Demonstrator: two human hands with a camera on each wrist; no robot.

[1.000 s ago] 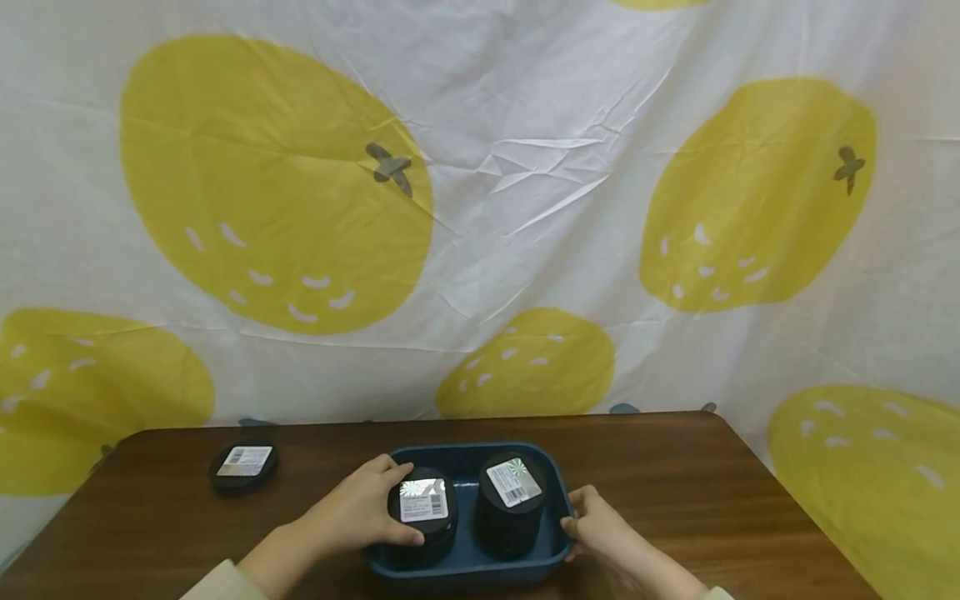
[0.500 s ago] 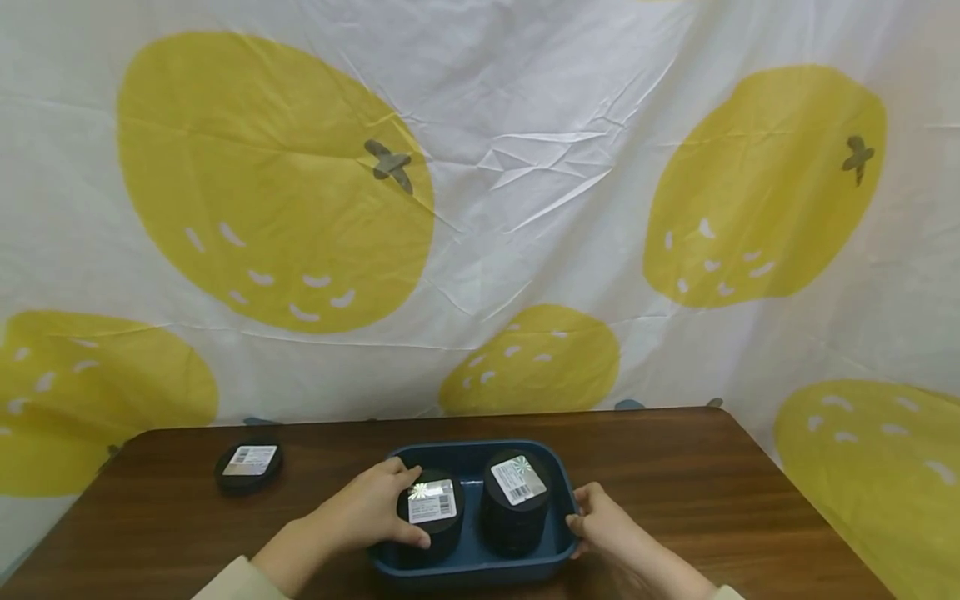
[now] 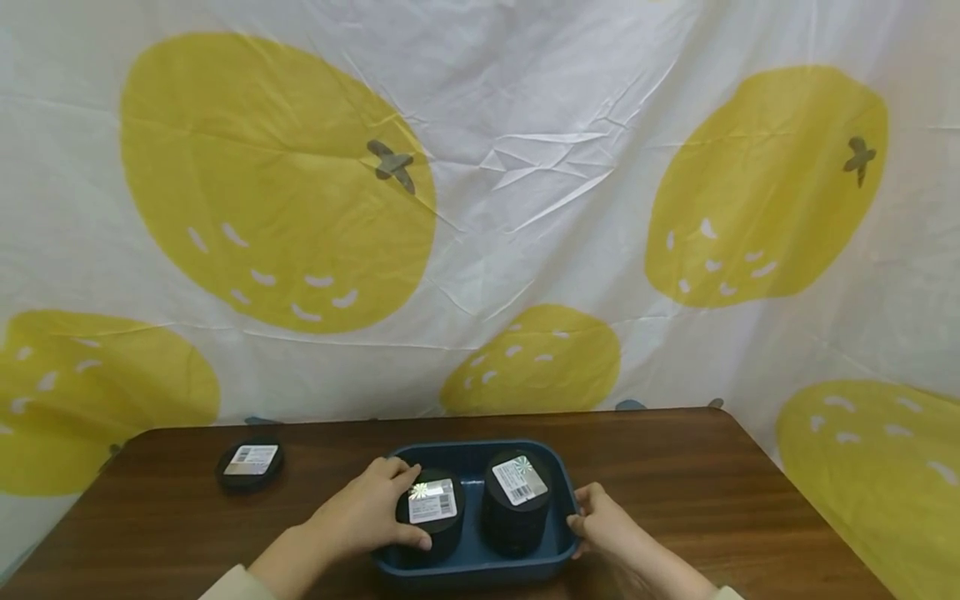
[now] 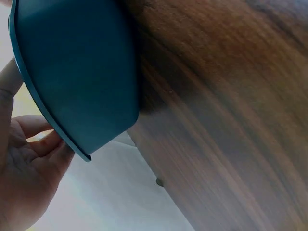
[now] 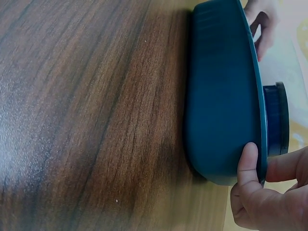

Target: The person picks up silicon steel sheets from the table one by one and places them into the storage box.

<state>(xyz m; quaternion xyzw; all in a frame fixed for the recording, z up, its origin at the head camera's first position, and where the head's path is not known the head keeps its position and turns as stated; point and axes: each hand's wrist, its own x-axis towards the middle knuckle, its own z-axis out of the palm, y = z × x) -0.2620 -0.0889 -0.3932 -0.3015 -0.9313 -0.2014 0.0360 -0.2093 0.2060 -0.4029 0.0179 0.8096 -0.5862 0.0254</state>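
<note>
A blue rectangular plastic tub stands on the table near its front. Inside it on the left is a black round stack, topped by a white barcode label. My left hand holds this stack, thumb on the near side and fingers on the far side. A second black round stack, labelled the same way, stands in the right half of the tub. At the tub's right end my right hand pinches the rim, with one finger against the outer wall in the right wrist view.
A flat black disc with a white label lies alone at the back left of the brown wooden table. A white cloth printed with yellow fruit hangs behind the table and along its right side.
The left stack's top piece, offset a second ago, now sits more evenly over what lies below, my left hand still around it. The head view has shifted slightly; my right hand keeps the rim.
</note>
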